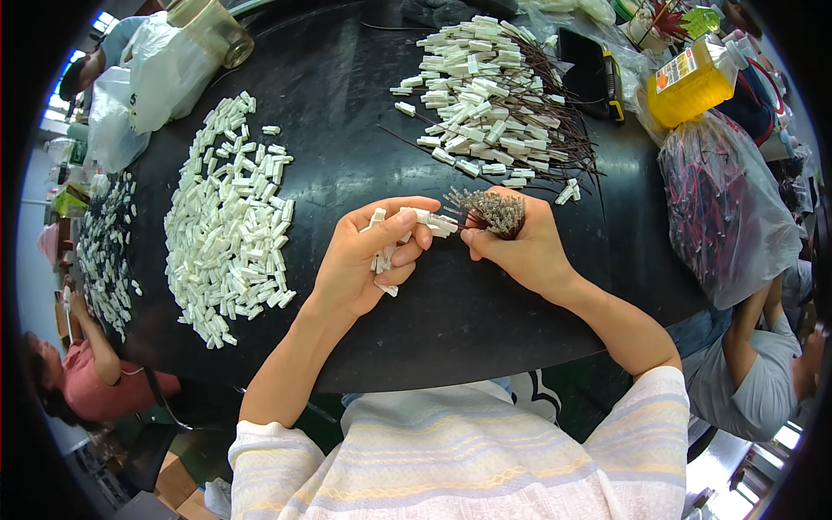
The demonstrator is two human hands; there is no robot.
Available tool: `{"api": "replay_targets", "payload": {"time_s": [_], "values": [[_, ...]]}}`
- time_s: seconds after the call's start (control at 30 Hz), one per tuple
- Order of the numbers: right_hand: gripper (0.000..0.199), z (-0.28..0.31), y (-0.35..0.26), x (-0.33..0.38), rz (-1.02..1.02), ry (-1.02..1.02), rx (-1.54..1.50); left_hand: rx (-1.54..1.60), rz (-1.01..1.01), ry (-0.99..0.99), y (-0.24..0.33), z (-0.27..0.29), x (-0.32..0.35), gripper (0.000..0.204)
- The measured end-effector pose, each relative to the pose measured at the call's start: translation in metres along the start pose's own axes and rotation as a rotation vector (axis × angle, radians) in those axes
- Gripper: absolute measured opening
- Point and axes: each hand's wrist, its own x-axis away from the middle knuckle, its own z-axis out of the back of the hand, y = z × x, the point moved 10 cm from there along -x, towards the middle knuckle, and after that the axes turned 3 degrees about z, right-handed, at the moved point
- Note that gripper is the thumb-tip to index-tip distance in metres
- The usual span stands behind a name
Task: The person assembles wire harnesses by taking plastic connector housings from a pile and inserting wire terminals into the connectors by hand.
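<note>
My left hand point(364, 251) is closed around several small white plastic connector housings point(384, 258), some poking out below the fingers. Between its thumb and index finger one white housing point(440, 224) points toward my right hand. My right hand point(529, 247) grips a bundle of thin dark wires with metal terminals point(490, 211) fanned out at the top. The two hands almost meet at the housing's tip; whether a wire sits inside it I cannot tell. Left of my hands spreads a big pile of loose white housings point(227, 225). Beyond them lies a heap of housings fitted with brown wires point(494, 95).
At the back right are a black phone point(582, 74), a yellow-black cutter point(614, 87) and a bottle of yellow liquid point(693, 82). A clear bag of red and dark wires point(728, 208) stands at the right edge. Co-workers sit left point(95, 381) and right point(750, 373).
</note>
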Motion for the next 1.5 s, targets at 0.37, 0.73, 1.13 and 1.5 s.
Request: {"api": "replay_targets", "payload": {"time_s": [0.37, 0.73, 1.13, 1.5], "values": [[0.008, 0.003, -0.002, -0.003, 0.028, 0.017, -0.008, -0.384, -0.108, 0.113, 0.014, -0.003, 0.005, 0.026], [0.007, 0.004, 0.0, 0.001, 0.051, 0.009, -0.046, -0.322, -0.077, 0.067, 0.005, -0.008, 0.006, 0.03], [0.012, 0.011, 0.002, -0.003, 0.116, 0.077, 0.012, -0.518, -0.227, 0.168, 0.022, -0.005, 0.009, 0.019], [0.006, 0.006, -0.013, 0.002, 0.257, 0.035, 0.023, -0.583, -0.191, 0.299, 0.021, 0.006, 0.013, 0.018]]}}
